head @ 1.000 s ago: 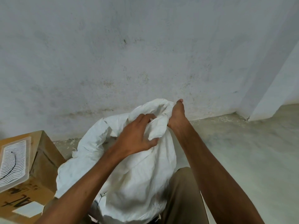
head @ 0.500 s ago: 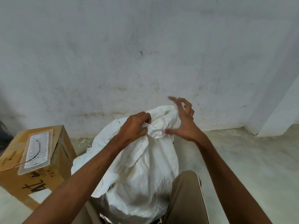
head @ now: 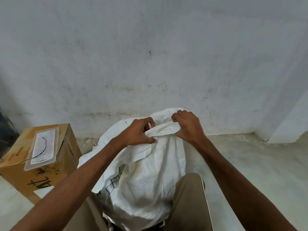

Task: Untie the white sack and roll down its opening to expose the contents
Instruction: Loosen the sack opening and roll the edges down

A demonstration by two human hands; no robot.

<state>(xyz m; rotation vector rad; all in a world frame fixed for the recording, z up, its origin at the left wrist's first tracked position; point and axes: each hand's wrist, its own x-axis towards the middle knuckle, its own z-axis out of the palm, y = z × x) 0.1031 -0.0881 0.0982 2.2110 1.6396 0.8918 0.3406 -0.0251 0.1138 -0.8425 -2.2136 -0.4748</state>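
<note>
Sack: white sack (head: 146, 177) of woven fabric, upright between the person's knees, directly below both hands; its top reaches up to them.
Sack mouth: gathered into a folded band (head: 164, 130) that runs from one hand across to the other; whether a tie remains on it cannot be told.
Left hand: left hand (head: 139, 133) closed on the left end of the band, thumb pressed along the near face of the fabric, fingers curled over the top edge.
Right hand: right hand (head: 187, 126) closed on the right end of the band, knuckles up, fingers hooked over the top fold, thumb beneath.
Hand spacing: near each other, not touching; fabric stretched between them.
Sack print: dark grid marking (head: 114, 181) on the lower left face, below the left forearm.
Trousers: tan trouser legs (head: 188, 202) on either side of the sack, under the forearms.
Box: cardboard box (head: 41, 164) well to the left of the left hand, with a clear ridged tray (head: 43, 148) lying on its top.
Wall: stained pale wall (head: 150, 55) beyond the hands, just behind the sack.
</note>
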